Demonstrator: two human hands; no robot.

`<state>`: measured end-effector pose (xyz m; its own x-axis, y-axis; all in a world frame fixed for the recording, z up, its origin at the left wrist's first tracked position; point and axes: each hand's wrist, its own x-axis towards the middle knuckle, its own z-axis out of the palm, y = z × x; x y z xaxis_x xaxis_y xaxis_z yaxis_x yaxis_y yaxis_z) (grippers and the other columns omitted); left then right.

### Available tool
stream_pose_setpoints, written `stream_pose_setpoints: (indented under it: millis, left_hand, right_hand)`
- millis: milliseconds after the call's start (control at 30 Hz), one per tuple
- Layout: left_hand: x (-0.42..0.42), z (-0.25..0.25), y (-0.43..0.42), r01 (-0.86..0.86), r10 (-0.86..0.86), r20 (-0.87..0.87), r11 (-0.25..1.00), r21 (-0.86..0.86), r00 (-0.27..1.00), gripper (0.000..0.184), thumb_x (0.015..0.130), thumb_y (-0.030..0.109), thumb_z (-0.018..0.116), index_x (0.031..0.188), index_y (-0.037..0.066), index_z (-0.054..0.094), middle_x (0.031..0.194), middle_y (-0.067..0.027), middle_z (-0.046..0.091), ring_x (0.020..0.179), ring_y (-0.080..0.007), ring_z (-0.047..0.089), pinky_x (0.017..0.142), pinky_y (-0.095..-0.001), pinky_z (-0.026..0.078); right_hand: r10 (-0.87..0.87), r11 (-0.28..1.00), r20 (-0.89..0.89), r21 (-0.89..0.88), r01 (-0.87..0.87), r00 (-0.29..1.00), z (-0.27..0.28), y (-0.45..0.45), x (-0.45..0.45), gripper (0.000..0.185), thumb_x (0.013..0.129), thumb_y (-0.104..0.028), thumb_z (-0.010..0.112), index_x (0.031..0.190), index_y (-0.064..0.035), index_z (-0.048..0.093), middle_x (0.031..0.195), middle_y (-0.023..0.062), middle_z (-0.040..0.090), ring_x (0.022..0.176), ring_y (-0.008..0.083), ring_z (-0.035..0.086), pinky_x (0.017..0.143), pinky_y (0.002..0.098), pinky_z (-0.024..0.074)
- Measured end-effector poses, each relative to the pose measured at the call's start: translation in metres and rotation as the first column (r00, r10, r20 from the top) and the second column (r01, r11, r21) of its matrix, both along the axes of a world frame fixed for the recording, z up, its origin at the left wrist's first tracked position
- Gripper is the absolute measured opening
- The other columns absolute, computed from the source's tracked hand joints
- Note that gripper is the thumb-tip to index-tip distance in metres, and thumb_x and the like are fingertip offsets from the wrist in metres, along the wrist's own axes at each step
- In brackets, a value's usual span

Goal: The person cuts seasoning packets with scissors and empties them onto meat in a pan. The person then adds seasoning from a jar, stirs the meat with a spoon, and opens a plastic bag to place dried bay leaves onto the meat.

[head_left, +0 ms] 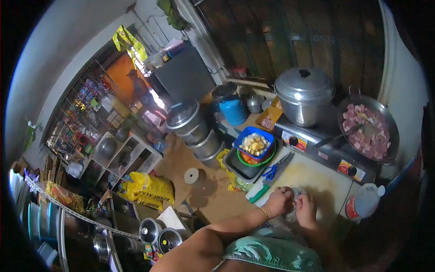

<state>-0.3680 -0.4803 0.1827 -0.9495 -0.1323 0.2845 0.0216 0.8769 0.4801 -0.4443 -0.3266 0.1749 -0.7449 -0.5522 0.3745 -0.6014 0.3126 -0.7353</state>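
My left hand [280, 201] and my right hand [305, 210] are close together over the near end of the white cutting board [317, 174]. The fingers of both are closed on a small clear plastic bag [291, 216], whose contents I cannot make out. Just beyond my left hand lie a green-handled knife [259, 193] and blue-handled scissors [270, 172]. A blue basket [250, 132] of pale peeled pieces sits on a green basket [267, 162] with orange pieces, in a dark tray [241, 167].
A wok [393, 131] of raw meat pieces and a large lidded pot [304, 97] stand on the stove [324, 153]. At the right is a plastic jug [366, 202]. Stacked pots [202, 145] stand on the floor. Another person [139, 86] is in the background.
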Motion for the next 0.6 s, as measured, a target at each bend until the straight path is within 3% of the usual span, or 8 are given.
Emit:
stream_pose_setpoints:
  millis: [100,133,233,267,367,467,600]
  left_hand:
    - [0.001,0.012,-0.004,-0.002,0.005,0.119,1.000,-0.026,0.993,0.024,0.076,0.020,0.067,0.097,0.008,0.061,0.106,-0.0121,0.060,0.093,-0.0366,0.058,0.076,-0.0470,0.052]
    - [0.003,0.025,-0.003,-0.046,0.051,0.180,0.998,-0.034,0.982,0.022,0.078,0.018,0.065,0.097,0.008,0.061,0.106,-0.0126,0.059,0.094,-0.0370,0.058,0.076,-0.0466,0.053]
    - [0.012,0.015,-0.011,-0.056,0.054,0.120,0.998,0.018,0.991,0.022,0.078,0.017,0.064,0.097,0.007,0.061,0.105,-0.0129,0.059,0.095,-0.0369,0.058,0.077,-0.0465,0.053]
    - [0.014,0.008,-0.018,-0.033,0.029,0.145,0.999,0.020,0.989,0.022,0.078,0.017,0.064,0.097,0.008,0.061,0.105,-0.0128,0.059,0.095,-0.0370,0.058,0.077,-0.0463,0.053]
    - [0.016,-0.006,-0.028,0.043,-0.051,0.182,0.998,0.046,0.982,0.023,0.078,0.017,0.064,0.098,0.008,0.063,0.108,-0.0122,0.059,0.096,-0.0370,0.057,0.079,-0.0458,0.052]
    - [0.020,-0.009,-0.029,0.085,-0.093,0.133,0.994,0.062,0.987,0.025,0.077,0.018,0.065,0.100,0.010,0.064,0.110,-0.0113,0.059,0.098,-0.0365,0.057,0.080,-0.0453,0.053]
    - [0.023,-0.001,-0.026,0.037,-0.054,0.184,0.995,0.094,0.981,0.026,0.076,0.020,0.066,0.100,0.010,0.065,0.110,-0.0107,0.059,0.101,-0.0356,0.056,0.080,-0.0447,0.053]
  right_hand:
    - [-0.007,0.999,0.145,0.053,-0.001,0.989,0.000,-0.005,0.007,0.008,0.082,-0.008,0.066,0.084,-0.0053,0.058,0.081,0.0177,0.061,0.074,0.0392,0.059,0.066,0.0417,0.0474]
    - [0.028,0.999,0.188,0.019,-0.032,0.982,0.005,-0.007,0.008,0.008,0.085,-0.006,0.065,0.082,-0.0050,0.057,0.076,0.0132,0.062,0.069,0.0293,0.061,0.063,0.0349,0.0472]
    - [0.141,0.989,0.563,-0.112,-0.094,0.815,0.034,-0.013,0.006,0.008,0.085,-0.006,0.065,0.086,-0.0062,0.057,0.076,0.0043,0.059,0.070,0.0157,0.057,0.065,0.0296,0.0457]
    - [0.184,0.972,0.477,-0.219,-0.087,0.860,-0.012,-0.016,-0.004,0.012,0.085,-0.004,0.065,0.092,-0.0062,0.056,0.079,-0.0012,0.055,0.074,0.0084,0.052,0.068,0.0255,0.0441]
    - [0.199,0.960,0.630,-0.277,-0.022,0.751,0.031,-0.024,0.010,0.017,0.084,0.000,0.065,0.097,-0.0042,0.055,0.082,-0.0007,0.056,0.075,0.0094,0.052,0.070,0.0229,0.0432]
    - [0.216,0.976,0.489,-0.070,-0.208,0.845,0.014,-0.029,0.018,0.016,0.085,-0.001,0.065,0.097,-0.0030,0.055,0.080,0.0015,0.058,0.075,0.0098,0.054,0.068,0.0247,0.0446]
    - [0.227,0.966,0.403,0.026,-0.258,0.887,-0.044,-0.023,-0.004,0.010,0.084,-0.002,0.066,0.090,-0.0025,0.058,0.078,0.0045,0.060,0.076,0.0118,0.057,0.068,0.0308,0.0471]
